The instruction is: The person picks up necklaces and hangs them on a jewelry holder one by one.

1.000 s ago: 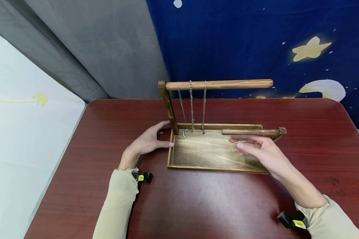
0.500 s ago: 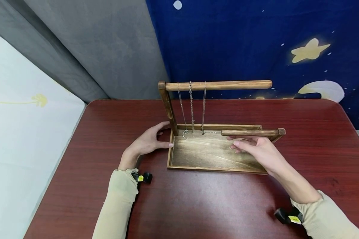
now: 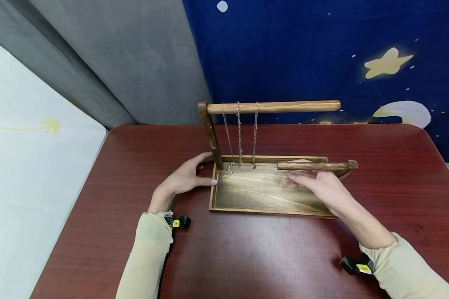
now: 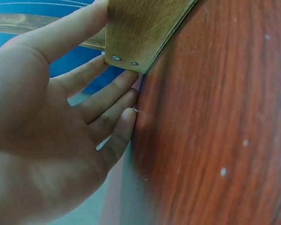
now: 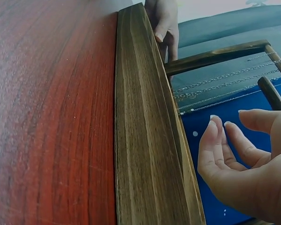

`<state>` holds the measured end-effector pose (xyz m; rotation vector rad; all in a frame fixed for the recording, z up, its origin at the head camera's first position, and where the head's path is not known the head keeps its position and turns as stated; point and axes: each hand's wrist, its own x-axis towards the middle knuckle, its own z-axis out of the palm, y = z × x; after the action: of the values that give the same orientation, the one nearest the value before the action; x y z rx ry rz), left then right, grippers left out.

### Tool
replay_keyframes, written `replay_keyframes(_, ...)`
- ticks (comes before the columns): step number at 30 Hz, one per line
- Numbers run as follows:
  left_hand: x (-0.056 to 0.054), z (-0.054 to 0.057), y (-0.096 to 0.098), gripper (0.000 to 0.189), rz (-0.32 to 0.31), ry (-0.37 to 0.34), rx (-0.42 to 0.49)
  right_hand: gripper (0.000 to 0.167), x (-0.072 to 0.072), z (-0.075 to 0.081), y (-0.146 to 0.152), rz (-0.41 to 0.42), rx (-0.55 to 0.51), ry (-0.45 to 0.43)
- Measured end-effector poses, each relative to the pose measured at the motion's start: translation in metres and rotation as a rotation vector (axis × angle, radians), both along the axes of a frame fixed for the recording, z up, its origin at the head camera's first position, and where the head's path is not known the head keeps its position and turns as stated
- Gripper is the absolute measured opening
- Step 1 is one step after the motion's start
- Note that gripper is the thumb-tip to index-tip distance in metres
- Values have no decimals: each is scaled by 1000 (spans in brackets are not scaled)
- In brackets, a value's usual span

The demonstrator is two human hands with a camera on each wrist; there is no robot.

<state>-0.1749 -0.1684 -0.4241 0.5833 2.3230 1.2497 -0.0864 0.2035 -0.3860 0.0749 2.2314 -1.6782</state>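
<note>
A wooden jewelry stand with a shallow tray base sits on the table. Its upper bar carries several thin chain necklaces near the left end, one with a curled beaded part low over the tray. My left hand rests on the stand's left end, thumb at the rim and fingers fairly straight beside the end panel. Over the tray's right side, my right hand is at the lower bar, which hides part of its fingers. In the right wrist view its fingers bend loosely, thumb apart, with nothing between them.
The reddish-brown table surrounds the stand. A blue curtain with stars and a moon hangs behind, beside a grey curtain. White cloth stands at the left.
My right hand has shifted slightly left, and a finger now shows above and behind the lower bar. The left hand, stand and necklaces stay put.
</note>
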Motion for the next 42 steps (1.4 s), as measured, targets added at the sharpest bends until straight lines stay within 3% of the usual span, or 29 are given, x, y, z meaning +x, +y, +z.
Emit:
replay_keyframes(16, 0, 3, 2, 82, -6, 9, 2, 44, -8, -2, -1, 1, 35, 17)
replay_keyframes(24, 0, 3, 2, 82, 0, 2, -5, 47, -12, -3, -2, -23, 197, -13)
replay_keyframes(30, 0, 2, 1, 82, 1, 6, -12, 47, -16, -8, -2, -31, 213, -34)
replay_keyframes(36, 1, 2, 0, 84, 12, -8, -19, 50, -19, -12, -6, -14, 203, 1)
replay_keyframes(42, 1, 1, 0, 84, 20, -15, -26, 45, -20, -15, -7, 4, 275, 70)
